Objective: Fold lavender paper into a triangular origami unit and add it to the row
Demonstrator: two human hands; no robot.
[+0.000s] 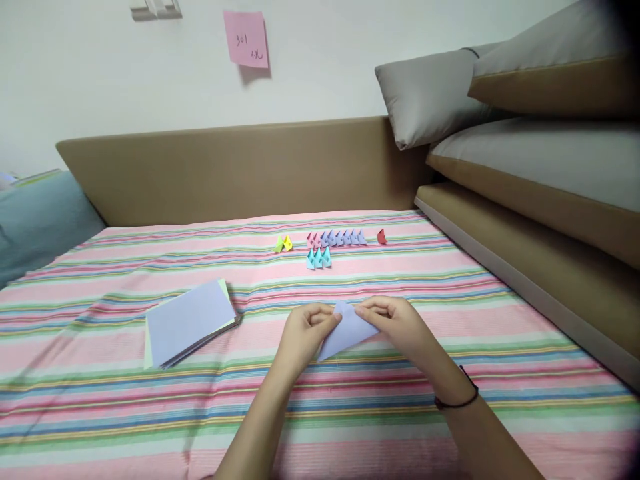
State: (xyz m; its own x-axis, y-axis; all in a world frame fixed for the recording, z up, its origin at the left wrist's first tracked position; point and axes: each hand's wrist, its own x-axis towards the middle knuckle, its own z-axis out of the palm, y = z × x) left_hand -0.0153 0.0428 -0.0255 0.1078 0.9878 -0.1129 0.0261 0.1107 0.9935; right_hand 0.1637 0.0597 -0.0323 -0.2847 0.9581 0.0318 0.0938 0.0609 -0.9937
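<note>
Between my hands is a lavender sheet of paper point(347, 333), folded to a point at its top and held just over the striped cloth. My left hand point(309, 330) pinches its left edge between thumb and fingers. On the other side, my right hand point(393, 320) grips the right edge the same way, with a dark cord round the wrist. Beyond them stand small folded paper pieces: a row of pink and lavender ones point(339, 239), three turquoise ones point(319, 259), a yellow and green pair point(283, 244) and a red one point(381, 237).
A stack of paper sheets point(193, 320), lavender on top, lies to the left on the striped cloth point(125, 413). Grey and brown cushions point(540, 160) are piled at the right. A brown backrest point(240, 173) runs along the wall, below a pink note point(246, 40). A blue cushion point(45, 213) sits far left.
</note>
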